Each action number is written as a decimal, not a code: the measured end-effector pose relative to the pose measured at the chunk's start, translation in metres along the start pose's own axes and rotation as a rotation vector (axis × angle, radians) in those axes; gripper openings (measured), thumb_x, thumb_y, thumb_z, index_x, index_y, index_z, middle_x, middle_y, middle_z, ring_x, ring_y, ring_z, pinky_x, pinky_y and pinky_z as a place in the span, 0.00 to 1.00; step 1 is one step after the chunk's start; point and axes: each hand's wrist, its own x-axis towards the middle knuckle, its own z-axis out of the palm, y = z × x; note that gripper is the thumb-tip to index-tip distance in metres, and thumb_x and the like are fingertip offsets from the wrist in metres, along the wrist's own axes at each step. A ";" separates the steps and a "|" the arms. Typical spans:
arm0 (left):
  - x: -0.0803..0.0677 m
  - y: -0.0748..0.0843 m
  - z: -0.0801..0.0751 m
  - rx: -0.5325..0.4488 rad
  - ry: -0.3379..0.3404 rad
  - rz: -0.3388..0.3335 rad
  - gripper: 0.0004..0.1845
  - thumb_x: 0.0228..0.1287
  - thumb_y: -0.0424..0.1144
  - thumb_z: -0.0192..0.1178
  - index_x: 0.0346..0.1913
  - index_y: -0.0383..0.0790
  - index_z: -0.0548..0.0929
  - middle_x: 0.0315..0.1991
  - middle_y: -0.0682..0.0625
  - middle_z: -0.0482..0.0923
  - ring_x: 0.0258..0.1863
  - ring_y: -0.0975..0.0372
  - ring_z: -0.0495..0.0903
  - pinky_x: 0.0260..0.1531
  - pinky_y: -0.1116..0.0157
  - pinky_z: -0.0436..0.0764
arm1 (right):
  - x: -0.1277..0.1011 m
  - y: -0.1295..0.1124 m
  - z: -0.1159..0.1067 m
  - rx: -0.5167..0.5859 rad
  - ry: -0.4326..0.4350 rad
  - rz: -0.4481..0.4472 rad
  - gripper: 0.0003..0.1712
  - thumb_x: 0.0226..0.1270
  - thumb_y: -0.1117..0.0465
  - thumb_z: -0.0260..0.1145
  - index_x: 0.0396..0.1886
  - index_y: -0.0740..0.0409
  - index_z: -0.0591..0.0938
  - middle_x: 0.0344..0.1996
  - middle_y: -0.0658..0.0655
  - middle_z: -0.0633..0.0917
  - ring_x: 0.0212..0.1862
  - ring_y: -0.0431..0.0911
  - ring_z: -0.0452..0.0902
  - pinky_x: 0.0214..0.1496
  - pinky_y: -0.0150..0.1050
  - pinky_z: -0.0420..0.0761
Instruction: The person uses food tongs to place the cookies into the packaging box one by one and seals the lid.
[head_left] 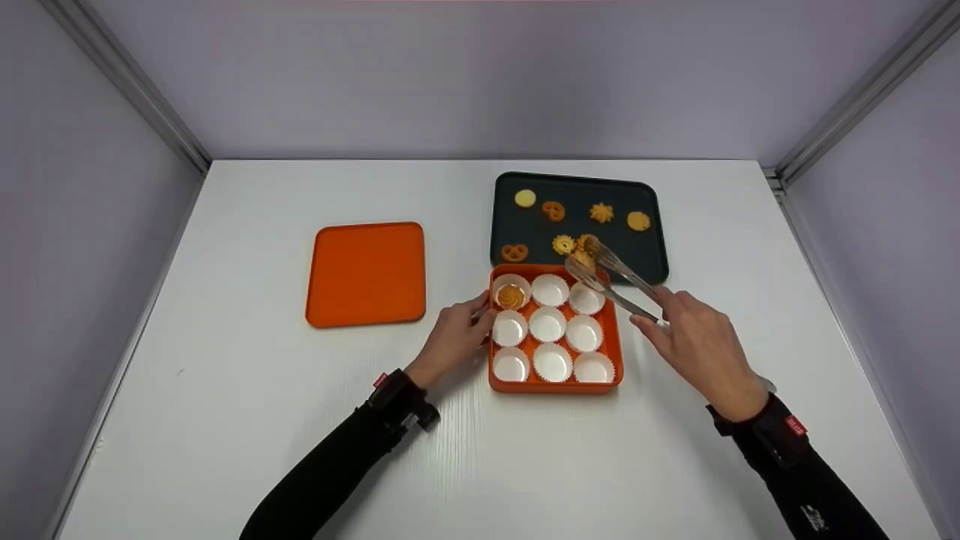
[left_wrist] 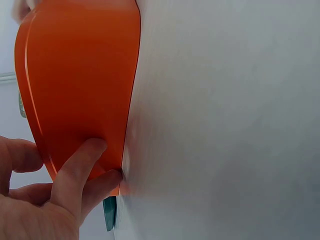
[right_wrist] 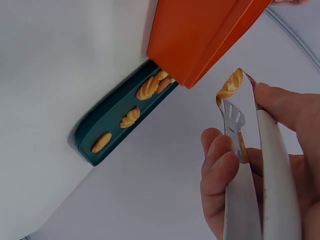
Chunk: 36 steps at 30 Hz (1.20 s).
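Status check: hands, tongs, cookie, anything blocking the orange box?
Left hand steadies orange nine-cup box. Right hand squeezes metal tongs on a golden piped cookie over the box's back edge. Eight white paper cups empty; nothing blocking.

Metal tongs (head_left: 611, 279) are gripping a golden piped cookie (head_left: 583, 251) above the far right corner of the orange box (head_left: 556, 383).
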 end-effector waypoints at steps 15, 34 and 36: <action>0.001 -0.002 0.000 0.031 0.006 -0.008 0.28 0.82 0.40 0.52 0.77 0.32 0.65 0.70 0.41 0.74 0.52 0.61 0.84 0.44 0.68 0.87 | 0.002 -0.017 0.015 -0.059 -0.146 -0.039 0.29 0.64 0.52 0.78 0.54 0.67 0.81 0.29 0.61 0.82 0.25 0.52 0.78 0.28 0.46 0.87; 0.000 -0.002 0.000 -0.028 -0.016 0.006 0.28 0.81 0.39 0.52 0.78 0.32 0.64 0.70 0.42 0.75 0.61 0.60 0.81 0.49 0.65 0.86 | 0.009 -0.017 0.021 -0.148 -0.180 -0.074 0.33 0.60 0.52 0.81 0.58 0.67 0.81 0.37 0.64 0.85 0.34 0.55 0.82 0.35 0.48 0.89; 0.000 -0.002 0.000 -0.031 -0.016 0.004 0.28 0.82 0.38 0.52 0.78 0.32 0.64 0.70 0.42 0.74 0.61 0.60 0.80 0.49 0.65 0.86 | 0.010 -0.017 0.021 -0.143 -0.180 -0.074 0.33 0.60 0.52 0.81 0.58 0.66 0.82 0.37 0.64 0.85 0.35 0.55 0.83 0.35 0.48 0.89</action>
